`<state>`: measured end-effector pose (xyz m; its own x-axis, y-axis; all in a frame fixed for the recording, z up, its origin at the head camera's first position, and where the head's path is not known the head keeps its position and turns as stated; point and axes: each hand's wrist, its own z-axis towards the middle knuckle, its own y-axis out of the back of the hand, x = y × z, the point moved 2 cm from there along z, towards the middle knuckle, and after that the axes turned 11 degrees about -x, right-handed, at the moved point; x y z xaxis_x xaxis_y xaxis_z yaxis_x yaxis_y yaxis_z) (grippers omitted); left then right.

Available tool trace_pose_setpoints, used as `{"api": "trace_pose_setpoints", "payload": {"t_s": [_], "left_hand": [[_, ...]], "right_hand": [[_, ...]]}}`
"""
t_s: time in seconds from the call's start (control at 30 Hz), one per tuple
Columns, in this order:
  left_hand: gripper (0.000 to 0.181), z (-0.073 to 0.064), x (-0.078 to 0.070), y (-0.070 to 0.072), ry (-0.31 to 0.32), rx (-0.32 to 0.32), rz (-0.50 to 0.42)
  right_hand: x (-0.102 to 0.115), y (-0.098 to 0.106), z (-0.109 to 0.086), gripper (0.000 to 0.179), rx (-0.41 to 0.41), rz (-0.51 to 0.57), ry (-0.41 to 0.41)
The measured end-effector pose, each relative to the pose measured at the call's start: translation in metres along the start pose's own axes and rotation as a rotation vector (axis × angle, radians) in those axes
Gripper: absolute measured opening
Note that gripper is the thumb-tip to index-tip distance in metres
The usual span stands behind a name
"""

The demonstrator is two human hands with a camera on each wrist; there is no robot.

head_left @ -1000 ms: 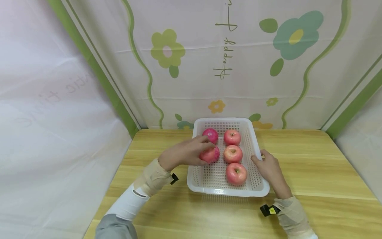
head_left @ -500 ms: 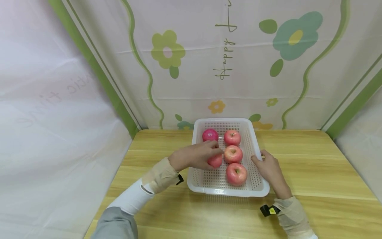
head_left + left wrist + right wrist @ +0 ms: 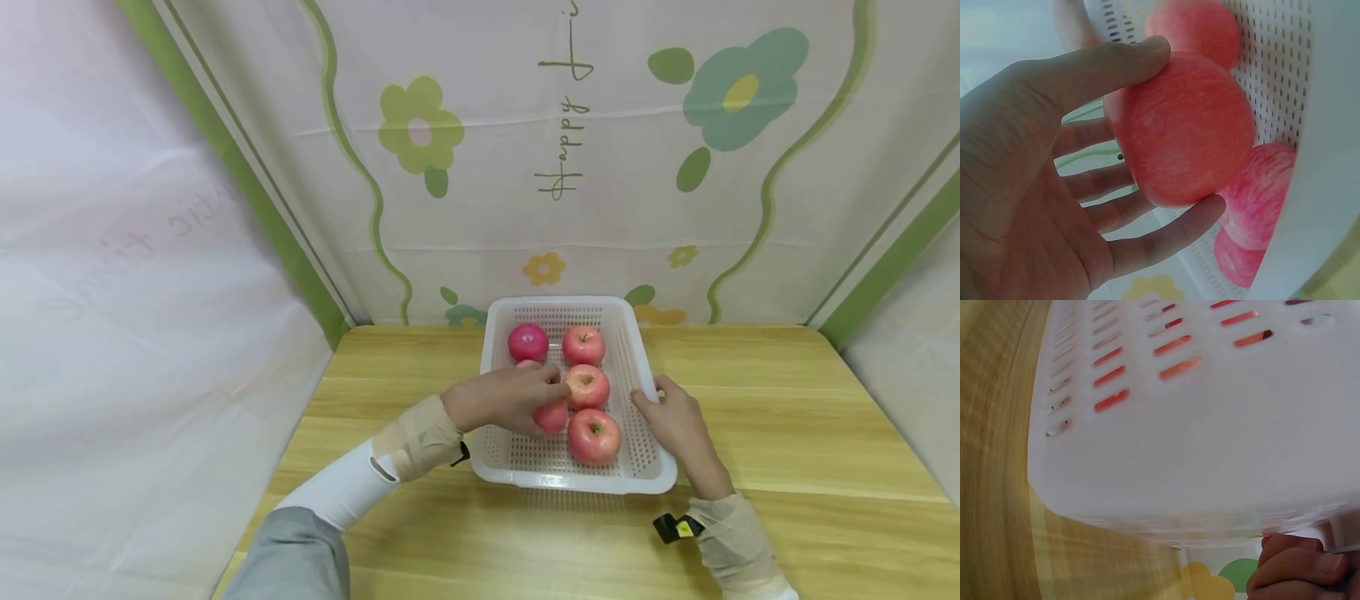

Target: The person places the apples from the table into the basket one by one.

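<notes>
My left hand (image 3: 510, 398) holds a red apple (image 3: 1182, 128) between thumb and fingers, low over the near left part of a white plastic basket (image 3: 573, 482). Beyond that hand, a deep pink apple (image 3: 528, 342) lies in the basket's far left corner. A second pink apple (image 3: 1263, 194) beside it is mostly hidden by the hand in the head view. Along the right side runs a row of apples: a far one (image 3: 583, 345), a middle one (image 3: 588, 387) and a near one (image 3: 594, 437). My right hand (image 3: 678, 425) grips the basket's right rim.
The basket stands on a wooden table (image 3: 787, 433) near its back edge. Behind the table hangs a white cloth (image 3: 480, 200) with printed flowers. White cloth walls (image 3: 150, 375) close in both sides. Each wrist carries a small black camera.
My left hand has moved right and nearer with the apple it holds, uncovering part of a pink apple behind it. My right hand and the basket stay where they were.
</notes>
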<state>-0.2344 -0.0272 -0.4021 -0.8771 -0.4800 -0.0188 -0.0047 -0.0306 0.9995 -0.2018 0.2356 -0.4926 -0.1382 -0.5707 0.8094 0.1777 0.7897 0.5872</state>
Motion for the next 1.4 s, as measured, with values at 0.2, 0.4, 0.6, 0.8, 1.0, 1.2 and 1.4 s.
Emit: {"api": "trace_pose_setpoints", "payload": {"t_s": [0.2,0.4,0.6,0.8,1.0,1.2,1.4], "left_hand": [[0.049,0.007,-0.002,-0.005,-0.012,0.047,0.045],[0.052,0.012,-0.002,-0.012,0.020,0.106,0.030],[0.054,0.016,-0.006,-0.019,0.038,0.182,0.046],[0.069,0.020,-0.008,-0.026,0.031,0.235,0.077],[0.080,0.022,-0.009,-0.031,0.061,0.293,0.060],[0.073,0.022,-0.010,-0.034,0.068,0.310,0.051],[0.077,0.023,-0.011,-0.039,0.071,0.318,0.055]], "right_hand": [[0.003,0.001,0.001,0.055,0.001,-0.001,0.003],[0.006,0.001,0.001,0.056,0.008,-0.003,0.001],[0.004,0.002,0.001,0.056,0.006,-0.012,-0.003],[0.003,0.002,0.001,0.055,0.005,-0.012,-0.006],[0.003,0.003,0.001,0.055,0.011,-0.008,-0.009],[0.002,0.002,0.001,0.053,-0.002,-0.020,-0.004],[0.002,0.003,0.001,0.053,-0.017,-0.028,-0.003]]}}
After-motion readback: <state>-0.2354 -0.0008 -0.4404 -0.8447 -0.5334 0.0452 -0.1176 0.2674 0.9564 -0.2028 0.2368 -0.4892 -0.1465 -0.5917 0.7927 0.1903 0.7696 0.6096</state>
